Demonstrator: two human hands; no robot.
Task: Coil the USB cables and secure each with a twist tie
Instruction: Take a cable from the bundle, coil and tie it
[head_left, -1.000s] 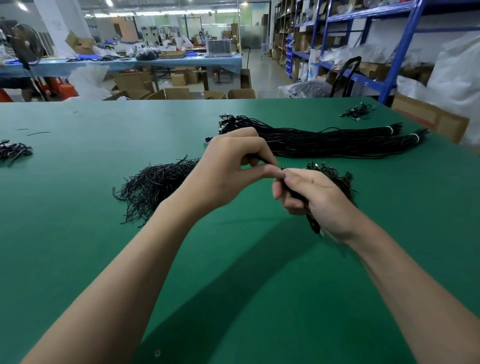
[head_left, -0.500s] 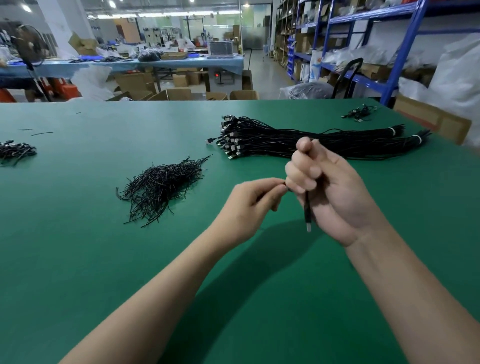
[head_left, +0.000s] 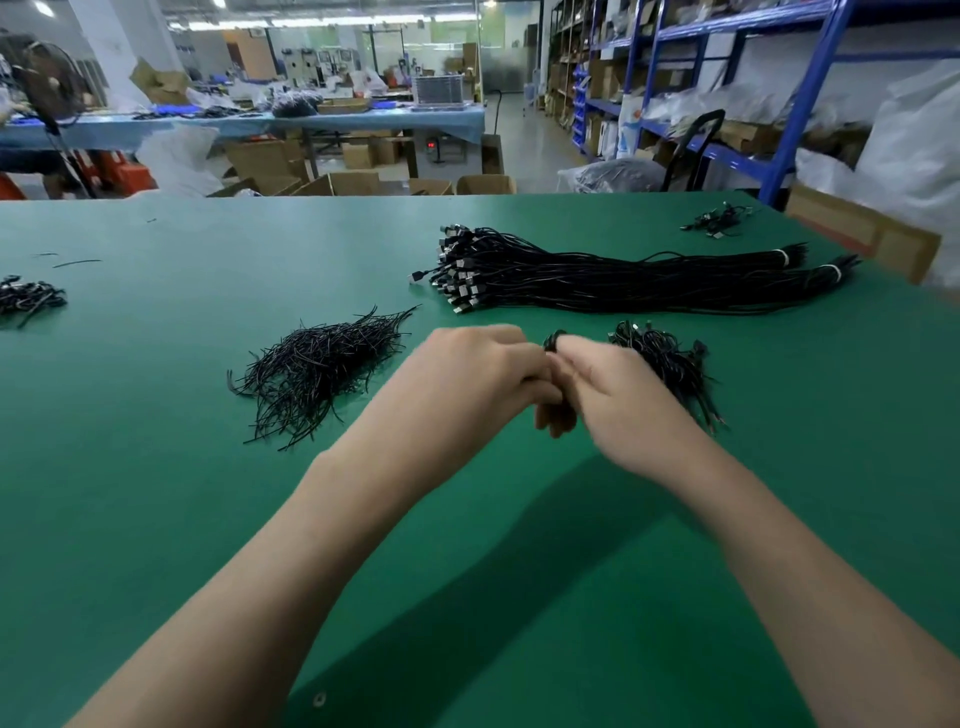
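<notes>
My left hand (head_left: 470, 371) and my right hand (head_left: 618, 400) meet over the green table (head_left: 156, 493), fingers curled together around a small black coiled USB cable (head_left: 552, 340) that peeks out above my right fingers. Whether a twist tie is between the fingers is hidden. A pile of loose black twist ties (head_left: 317, 364) lies to the left of my hands. Just right of my right hand sits a heap of coiled cables (head_left: 670, 364). Farther back lies a long bundle of straight USB cables (head_left: 597, 275), with its plugs at the left end.
A small cluster of cables (head_left: 28, 299) lies at the table's left edge, another small one (head_left: 719, 221) at the far right corner. Cardboard boxes (head_left: 862, 236) stand beside the right edge. Blue shelving (head_left: 789, 119) and other workbenches fill the background.
My right hand dropped from its raised, upright pose and moved away from me toward the coiled heap. My left hand closed in against it, and the cable's dangling plug is no longer visible.
</notes>
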